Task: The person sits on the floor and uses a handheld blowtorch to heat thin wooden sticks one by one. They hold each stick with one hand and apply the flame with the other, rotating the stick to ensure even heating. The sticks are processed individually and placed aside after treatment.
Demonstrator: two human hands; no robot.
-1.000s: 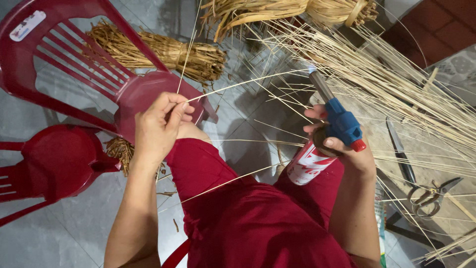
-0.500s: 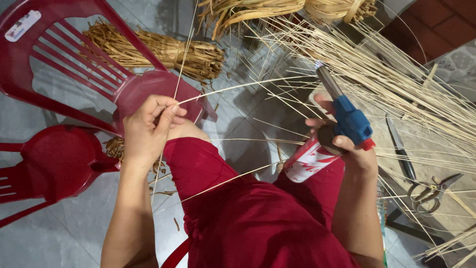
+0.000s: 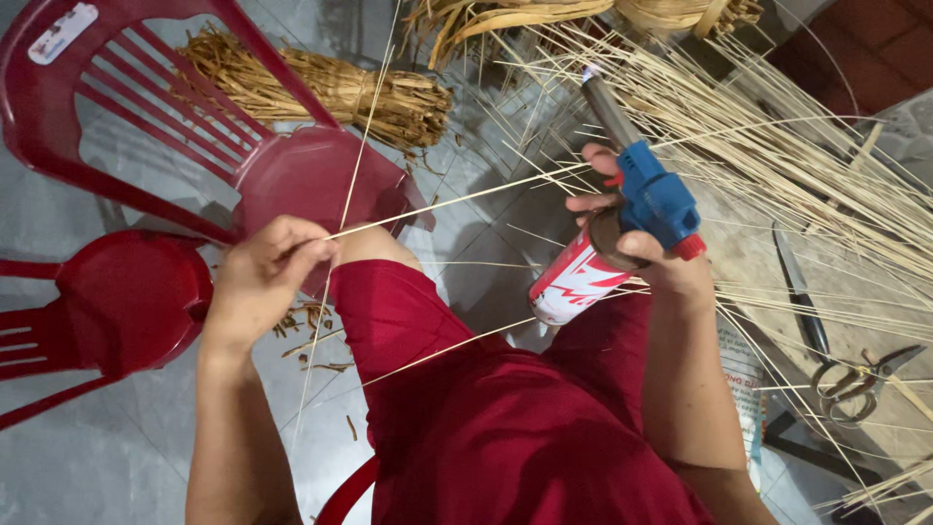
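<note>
My left hand pinches thin pale cane strands over my left knee; one strand runs right toward the torch, another runs up past the chair. My right hand grips a gas torch with a blue head, a metal nozzle pointing up and left, and a red and white canister below. The nozzle tip sits close above the strand. My lap is covered by dark red clothing.
A red plastic chair lies ahead on the left and a second red chair at the far left. A bundle of dry straw lies behind. Many loose cane strands fan out right. Scissors lie at right.
My left hand has slid a little left and down with the strands. My right hand has tilted the torch and brought its nozzle nearer to the strand.
</note>
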